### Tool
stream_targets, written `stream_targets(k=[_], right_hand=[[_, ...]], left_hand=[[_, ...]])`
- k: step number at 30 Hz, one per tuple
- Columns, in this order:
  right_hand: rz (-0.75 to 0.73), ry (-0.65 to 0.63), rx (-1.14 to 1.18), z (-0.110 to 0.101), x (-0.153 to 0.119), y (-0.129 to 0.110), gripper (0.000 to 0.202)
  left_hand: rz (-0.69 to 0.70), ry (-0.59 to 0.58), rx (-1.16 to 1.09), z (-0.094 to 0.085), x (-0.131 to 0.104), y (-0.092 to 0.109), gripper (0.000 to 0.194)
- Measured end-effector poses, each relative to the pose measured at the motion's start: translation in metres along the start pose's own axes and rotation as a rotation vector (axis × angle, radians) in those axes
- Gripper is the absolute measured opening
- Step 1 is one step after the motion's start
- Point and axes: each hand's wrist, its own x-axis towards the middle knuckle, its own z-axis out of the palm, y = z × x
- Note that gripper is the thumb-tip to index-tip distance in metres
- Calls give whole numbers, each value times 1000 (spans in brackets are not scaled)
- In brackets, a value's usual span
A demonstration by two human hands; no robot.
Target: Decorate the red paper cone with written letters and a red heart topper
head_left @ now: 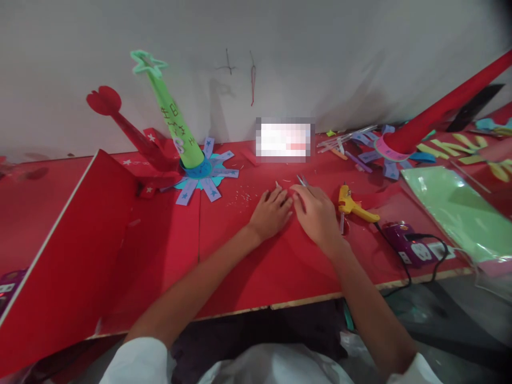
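Observation:
My left hand [272,213] lies palm down on the red table [240,272], its fingers spread a little. Just to its right is my right hand [316,216], fingers bent and pressed together, with the fingertips close to those of my left hand. Whatever my right hand may hold is hidden. Thin metal tips, perhaps scissors [303,180], stick out behind my right hand. Small pale scraps [240,197] are scattered left of my left hand. A yellow glue gun [356,207] lies right of my right hand.
A green paper cone [180,128] stands at the back left beside a red one [134,130]. A red panel [80,234] rises at left. A purple power socket [408,248], cables and green sheets [460,213] lie at right. Another red cone [436,112] leans at the back right.

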Motion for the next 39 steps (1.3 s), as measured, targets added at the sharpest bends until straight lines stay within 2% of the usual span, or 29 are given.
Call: stream_targets(k=[4, 8, 13, 16, 19, 21, 23, 25, 28, 30, 33, 39], right_hand=[[-20, -28, -16, 25, 5, 2, 32], [-27, -39, 79, 45, -5, 13, 31], [-16, -8, 179, 46, -10, 17, 28], [-38, -47, 207, 43, -11, 14, 28], [-80, -87, 214, 41, -13, 10, 28], [-96, -97, 208, 40, -14, 7, 28], [-103, -109, 208, 40, -15, 5, 28], [-114, -129, 209, 40, -16, 3, 28], [-135, -133, 207, 41, -17, 1, 27], [-152, -128, 207, 41, -18, 0, 27], [-176, -145, 207, 42, -20, -1, 27], [-176, -201, 203, 49, -21, 1, 28]], left_hand=[[4, -24, 76, -14, -9, -23, 47], [-64, -86, 113, -21, -29, -58, 58], [-207, -114, 158, -25, -49, -106, 61], [-274, -71, 174, -36, -61, -122, 53], [-279, -38, 166, -53, -84, -120, 47], [-271, -41, 148, -65, -114, -112, 44], [-227, -91, 126, -77, -157, -103, 44], [-160, -223, 115, -85, -208, -96, 49], [-346, -294, 116, -88, -280, -89, 76], [-417, -292, 87, -84, -311, -84, 86], [-460, -249, 22, -75, -331, -78, 91], [-431, -159, 17, -68, -328, -75, 87]])
